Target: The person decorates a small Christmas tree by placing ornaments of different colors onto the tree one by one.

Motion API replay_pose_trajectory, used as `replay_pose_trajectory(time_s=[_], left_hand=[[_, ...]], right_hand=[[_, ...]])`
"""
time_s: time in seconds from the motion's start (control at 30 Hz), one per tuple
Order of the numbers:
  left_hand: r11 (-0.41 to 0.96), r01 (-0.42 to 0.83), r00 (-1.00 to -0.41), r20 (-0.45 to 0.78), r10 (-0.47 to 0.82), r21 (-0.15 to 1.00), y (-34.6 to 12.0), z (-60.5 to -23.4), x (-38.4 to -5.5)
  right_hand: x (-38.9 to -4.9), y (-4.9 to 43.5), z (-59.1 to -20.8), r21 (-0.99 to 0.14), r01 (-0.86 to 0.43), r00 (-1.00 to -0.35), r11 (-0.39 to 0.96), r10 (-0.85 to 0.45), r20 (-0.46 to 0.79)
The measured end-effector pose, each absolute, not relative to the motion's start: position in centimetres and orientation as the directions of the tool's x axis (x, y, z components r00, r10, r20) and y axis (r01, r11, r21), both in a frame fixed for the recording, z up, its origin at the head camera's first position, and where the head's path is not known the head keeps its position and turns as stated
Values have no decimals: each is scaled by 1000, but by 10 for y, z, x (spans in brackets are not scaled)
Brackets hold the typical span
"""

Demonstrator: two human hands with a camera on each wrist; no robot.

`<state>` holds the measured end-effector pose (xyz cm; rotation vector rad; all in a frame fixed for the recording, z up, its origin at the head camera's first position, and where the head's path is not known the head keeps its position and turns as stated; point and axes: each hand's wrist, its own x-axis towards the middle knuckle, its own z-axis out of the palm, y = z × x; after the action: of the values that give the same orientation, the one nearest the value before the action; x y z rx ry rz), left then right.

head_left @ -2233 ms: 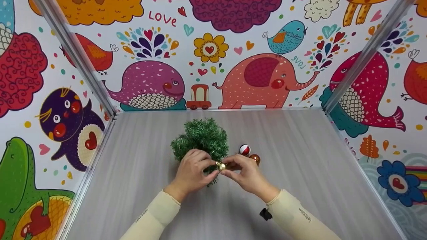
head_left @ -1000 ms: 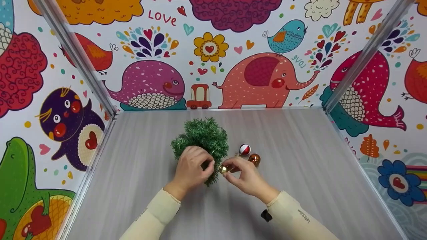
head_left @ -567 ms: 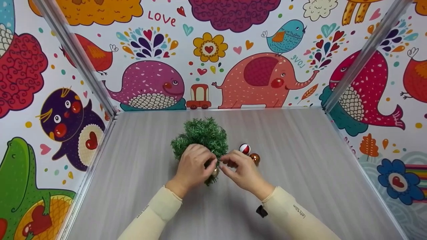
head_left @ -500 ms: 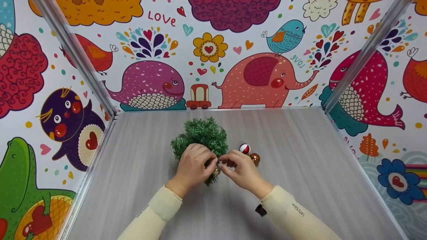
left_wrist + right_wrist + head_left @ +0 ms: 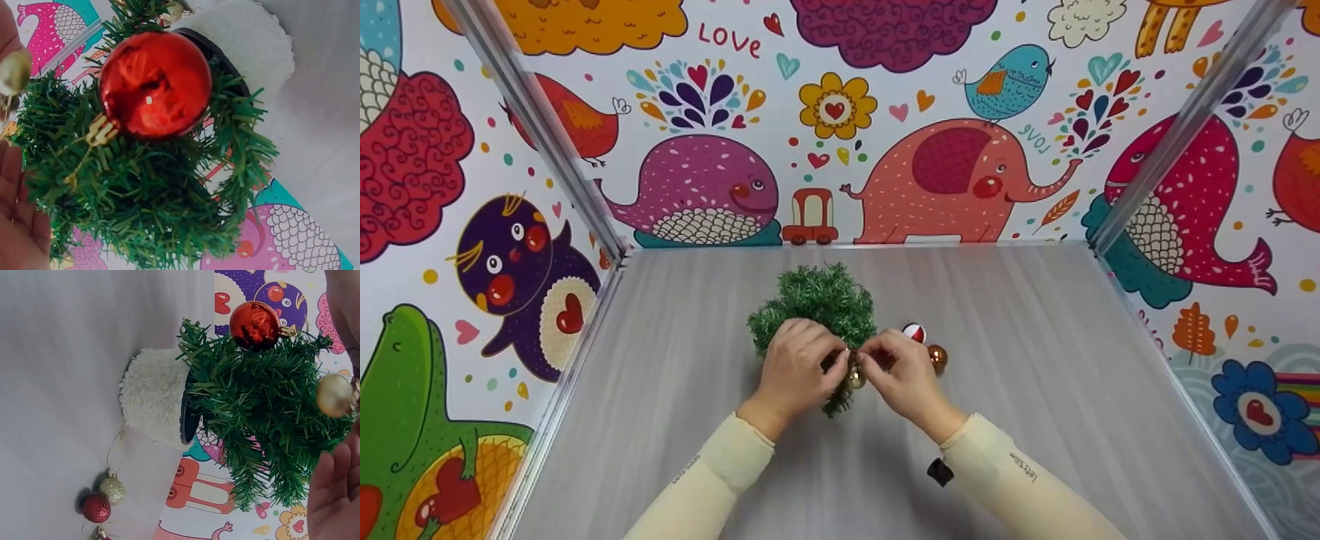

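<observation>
A small green artificial Christmas tree (image 5: 817, 300) stands on the table in a white fuzzy pot (image 5: 154, 395). At its near side, the left hand (image 5: 799, 367) and right hand (image 5: 906, 375) meet fingertip to fingertip. A gold Christmas ball (image 5: 856, 376) hangs just below them, in front of the branches. Thumb and fingers of the right hand pinch its thin loop. The left thumb and forefinger seem to pinch the loop too, though their grip is tiny in view. A shiny red ball (image 5: 154, 84) sits among the branches in both wrist views.
Right of the tree lie a red-and-white ball (image 5: 913, 332) and a copper-coloured ball (image 5: 937, 358). The right wrist view has a glittery gold ball (image 5: 111, 490) and a glittery red ball (image 5: 95, 508) near the pot. Printed walls enclose the grey table (image 5: 1035, 337).
The right hand has brought the gold ball leftward to the left fingertips and risen slightly; the ball now hangs below the fingers. The left hand has stayed by the tree.
</observation>
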<state>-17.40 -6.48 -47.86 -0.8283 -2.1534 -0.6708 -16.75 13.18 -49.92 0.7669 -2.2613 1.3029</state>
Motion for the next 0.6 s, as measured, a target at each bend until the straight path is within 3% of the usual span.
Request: replay_pose_trajectory(time_s=[0.33,0.6], left_hand=[[747,628,-568,785,248,218,-62,-482,-176],[756,625,-570,775,272,194,-62,-487,-178]], right_hand=[[-169,122,-495,-663,-542,-813,516,-122,570],[-166,121,-494,-592,-499,-812,633,-102,575]])
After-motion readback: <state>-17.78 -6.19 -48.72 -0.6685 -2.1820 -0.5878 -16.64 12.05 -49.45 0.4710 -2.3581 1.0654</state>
